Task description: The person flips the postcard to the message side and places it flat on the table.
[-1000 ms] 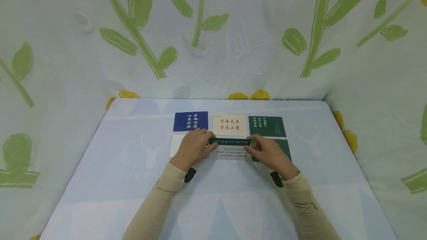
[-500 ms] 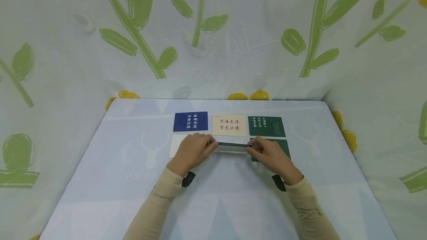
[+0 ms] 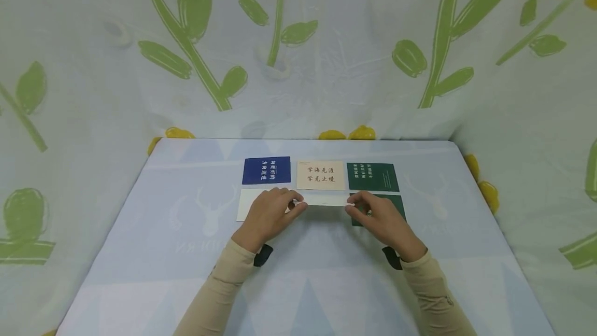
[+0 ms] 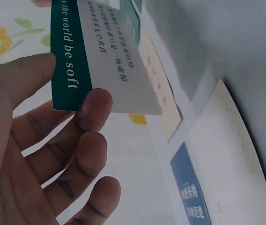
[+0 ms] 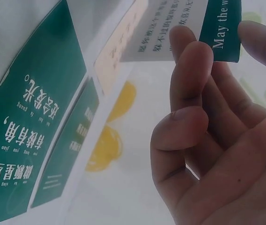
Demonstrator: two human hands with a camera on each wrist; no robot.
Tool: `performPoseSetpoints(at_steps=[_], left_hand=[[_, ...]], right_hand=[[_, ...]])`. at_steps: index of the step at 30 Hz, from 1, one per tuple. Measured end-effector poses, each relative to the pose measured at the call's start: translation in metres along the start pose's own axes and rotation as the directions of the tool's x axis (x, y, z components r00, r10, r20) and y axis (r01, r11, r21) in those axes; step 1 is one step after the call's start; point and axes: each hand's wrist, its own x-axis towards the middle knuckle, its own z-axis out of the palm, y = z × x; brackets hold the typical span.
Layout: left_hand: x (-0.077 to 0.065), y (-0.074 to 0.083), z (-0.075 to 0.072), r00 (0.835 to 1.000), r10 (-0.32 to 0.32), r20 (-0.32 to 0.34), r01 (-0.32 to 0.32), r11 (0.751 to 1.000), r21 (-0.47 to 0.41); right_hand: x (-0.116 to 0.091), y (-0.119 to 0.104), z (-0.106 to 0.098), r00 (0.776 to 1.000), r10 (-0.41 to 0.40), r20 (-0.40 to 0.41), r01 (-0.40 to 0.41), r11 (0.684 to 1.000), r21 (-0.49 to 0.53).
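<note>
A postcard (image 3: 325, 200) with a green strip reading "May the world be soft" above grey printed lines is held between both hands. My left hand (image 3: 272, 214) pinches its left end between thumb and fingers. At the other end, the thumb and fingers of my right hand (image 3: 380, 219) grip it. From the head view only a thin, pale face of it shows, while both wrist views show the printed side. Under my left hand lies a white card (image 3: 247, 205), partly hidden. A green card (image 3: 398, 205) is partly covered by my right hand.
Behind the hands, a blue card (image 3: 266, 170), a cream card (image 3: 321, 175) and another green card (image 3: 373, 177) lie in a row on the pale patterned tablecloth (image 3: 308, 274). Floral cloth (image 3: 345, 66) hangs behind and at both sides.
Both hands have lifted the postcard from the front row's middle and tilted it, so its printed front no longer faces the head camera. The other cards have stayed put.
</note>
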Motion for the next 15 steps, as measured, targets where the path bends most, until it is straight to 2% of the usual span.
performPoseSetpoints(at_steps=[8,15], left_hand=[[-0.005,-0.001,0.006,1.0,0.016,-0.006,-0.016,1.0,0.024],[-0.01,-0.002,0.013,0.996,0.068,-0.054,-0.066,0.997,0.033]], right_hand=[[-0.002,0.001,0.003,1.0,0.005,0.016,-0.005,1.0,-0.004],[-0.002,0.004,0.009,1.0,0.002,0.017,-0.001,0.999,-0.049]])
